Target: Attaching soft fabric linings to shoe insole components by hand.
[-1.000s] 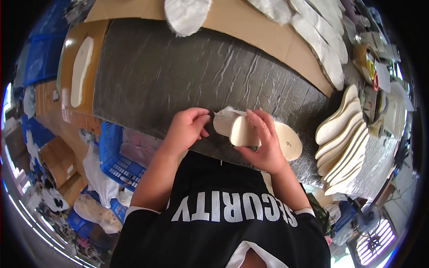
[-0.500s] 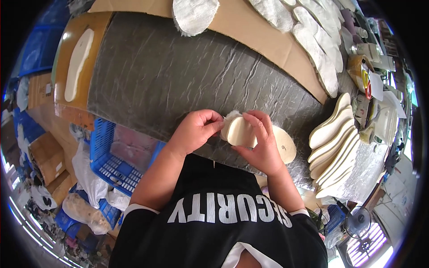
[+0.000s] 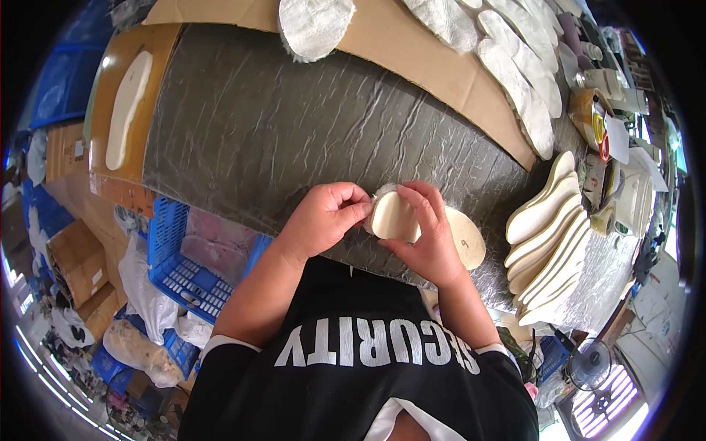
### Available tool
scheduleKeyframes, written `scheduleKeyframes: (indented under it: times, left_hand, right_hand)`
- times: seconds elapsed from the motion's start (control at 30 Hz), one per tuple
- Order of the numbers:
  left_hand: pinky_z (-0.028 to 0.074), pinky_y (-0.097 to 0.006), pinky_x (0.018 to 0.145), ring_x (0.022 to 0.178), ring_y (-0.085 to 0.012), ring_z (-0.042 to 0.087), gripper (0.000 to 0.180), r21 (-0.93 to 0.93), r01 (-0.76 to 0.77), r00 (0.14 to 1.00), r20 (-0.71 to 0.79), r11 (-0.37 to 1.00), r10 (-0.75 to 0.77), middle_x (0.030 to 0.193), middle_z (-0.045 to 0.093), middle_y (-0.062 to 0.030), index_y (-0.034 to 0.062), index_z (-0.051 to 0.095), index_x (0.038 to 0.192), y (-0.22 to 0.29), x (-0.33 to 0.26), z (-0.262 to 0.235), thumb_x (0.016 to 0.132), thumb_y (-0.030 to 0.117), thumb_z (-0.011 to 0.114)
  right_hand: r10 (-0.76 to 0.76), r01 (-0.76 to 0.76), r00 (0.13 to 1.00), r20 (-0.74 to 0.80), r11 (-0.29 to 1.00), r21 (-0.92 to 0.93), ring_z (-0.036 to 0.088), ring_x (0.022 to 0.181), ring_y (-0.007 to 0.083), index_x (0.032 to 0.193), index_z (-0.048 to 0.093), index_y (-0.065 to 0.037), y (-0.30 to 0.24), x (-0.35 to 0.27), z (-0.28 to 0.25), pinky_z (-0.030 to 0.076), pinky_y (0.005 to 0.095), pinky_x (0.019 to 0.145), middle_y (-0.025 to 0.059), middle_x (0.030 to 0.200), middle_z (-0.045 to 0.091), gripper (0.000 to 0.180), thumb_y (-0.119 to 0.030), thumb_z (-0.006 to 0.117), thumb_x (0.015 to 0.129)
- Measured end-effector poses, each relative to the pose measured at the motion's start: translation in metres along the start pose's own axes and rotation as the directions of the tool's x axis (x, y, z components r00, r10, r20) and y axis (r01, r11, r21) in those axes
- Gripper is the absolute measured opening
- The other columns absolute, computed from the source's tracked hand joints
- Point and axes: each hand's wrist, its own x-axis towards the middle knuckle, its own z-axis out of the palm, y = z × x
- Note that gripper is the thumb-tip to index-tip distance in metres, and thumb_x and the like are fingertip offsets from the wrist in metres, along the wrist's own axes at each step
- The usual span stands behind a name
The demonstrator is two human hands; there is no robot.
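Note:
A cream insole board [image 3: 394,220] lies at the table's near edge, with a white fleece piece [image 3: 384,189] showing around its left end. My right hand [image 3: 434,239] is closed over the insole's middle, thumb on the near side and fingers on the far side. The board's other end sticks out to the right of that hand. At the left end, my left hand [image 3: 318,220] pinches the fleece edge between thumb and forefinger. What lies under the board is hidden.
A fanned stack of cream insoles [image 3: 548,242] stands to the right. Several white fleece pieces [image 3: 515,81] lie on brown cardboard [image 3: 412,55] at the far side. One insole [image 3: 129,110] rests on a wooden board [image 3: 163,73] at left. A blue crate [image 3: 173,257] sits lower left.
The left thumb and forefinger have moved slightly right, closer against the insole's left end. Less fleece shows past that end. My right hand keeps its hold.

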Motion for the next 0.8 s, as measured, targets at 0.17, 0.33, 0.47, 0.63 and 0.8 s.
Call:
scheduleKeyframes:
  times: [0.17,0.33,0.47,0.63,0.8]
  left_hand:
    - [0.05,-0.025,0.076,0.082,-0.0091,0.059,0.011,-0.003,-0.012,1.0,0.007,1.0,0.012,0.087,0.063,-0.0024,-0.0024,0.063,0.093,0.002,-0.002,0.003,0.096,0.007,0.057]
    - [0.05,-0.026,0.072,0.078,-0.0087,0.059,0.013,0.046,-0.07,0.997,-0.021,0.996,0.071,0.083,0.064,-0.0025,-0.003,0.063,0.09,0.002,-0.004,0.007,0.096,0.007,0.056]
    - [0.05,-0.025,0.076,0.081,-0.0089,0.058,0.009,0.122,-0.12,0.993,0.015,0.985,0.119,0.087,0.062,-0.0022,-0.0022,0.061,0.095,0.008,-0.006,0.006,0.095,0.007,0.061]
    - [0.052,-0.024,0.076,0.083,-0.0084,0.06,0.02,-0.069,-0.047,0.998,-0.036,0.996,0.045,0.09,0.062,-0.0022,-0.0015,0.058,0.1,0.004,-0.014,0.016,0.085,0.002,0.072]
    - [0.052,-0.023,0.075,0.083,-0.0078,0.06,0.023,-0.008,-0.029,0.995,-0.092,1.0,0.028,0.091,0.061,-0.002,-0.001,0.057,0.098,-0.001,-0.015,0.017,0.082,-0.001,0.074]
  right_hand:
    - [0.003,-0.003,1.0,-0.006,1.0,0.01,0.05,0.118,0.0377,0.13,0.049,-0.005,0.0,0.0,0.002,0.046,0.0433,0.098,0.0176,0.129,0.046,0.079,-0.004,0.084,0.059]
    - [-0.021,0.021,1.0,-0.023,1.0,0.014,0.052,0.115,0.0376,0.13,0.048,-0.005,0.001,0.0,0.005,0.047,0.043,0.096,0.0175,0.128,0.048,0.079,-0.003,0.084,0.059]
    - [-0.038,0.039,0.998,-0.057,0.999,0.015,0.054,0.112,0.0379,0.13,0.048,-0.005,0.005,-0.001,0.008,0.049,0.0428,0.093,0.0173,0.125,0.051,0.079,-0.004,0.083,0.059]
    - [-0.026,0.026,0.997,-0.077,1.0,0.004,0.054,0.111,0.0378,0.129,0.048,-0.006,0.007,-0.003,0.014,0.049,0.043,0.092,0.0173,0.125,0.051,0.078,-0.004,0.083,0.06]
    - [-0.038,0.038,0.998,-0.046,0.999,-0.002,0.054,0.112,0.0384,0.13,0.047,-0.006,0.006,-0.002,0.011,0.047,0.0447,0.096,0.0179,0.126,0.05,0.083,-0.015,0.088,0.059]
